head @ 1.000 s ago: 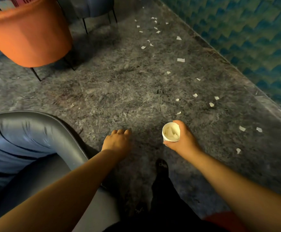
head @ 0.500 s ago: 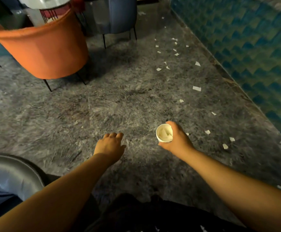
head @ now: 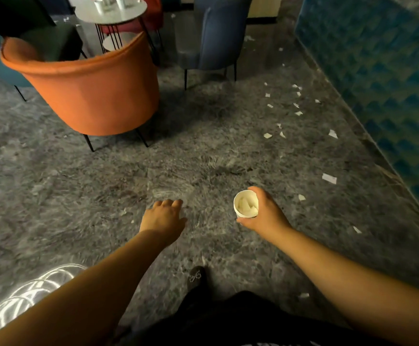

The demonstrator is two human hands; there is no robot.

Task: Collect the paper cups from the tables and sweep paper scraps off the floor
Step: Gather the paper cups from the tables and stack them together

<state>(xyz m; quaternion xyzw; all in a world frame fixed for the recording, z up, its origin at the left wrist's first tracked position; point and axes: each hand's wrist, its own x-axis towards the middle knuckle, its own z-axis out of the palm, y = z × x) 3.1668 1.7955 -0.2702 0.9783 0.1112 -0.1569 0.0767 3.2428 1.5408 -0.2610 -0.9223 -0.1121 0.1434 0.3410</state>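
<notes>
My right hand [head: 265,216] grips a white paper cup [head: 245,204] with crumpled paper inside, held upright over the grey floor. My left hand [head: 163,217] hangs beside it with loosely curled fingers and holds nothing. Several white paper scraps [head: 329,178] lie scattered on the floor along the right side. Far ahead a small round table [head: 111,10] carries two more paper cups [head: 121,2].
An orange armchair [head: 91,88] stands ahead on the left, a blue-grey chair [head: 215,38] behind it to the right. A teal patterned wall [head: 383,78] runs along the right. My dark shoe [head: 196,277] is below. A light glare marks the floor at bottom left.
I have walked forward and the view has lifted: the grey chair at the lower left is gone, the round table with cups has come into sight. Both hands keep their poses.
</notes>
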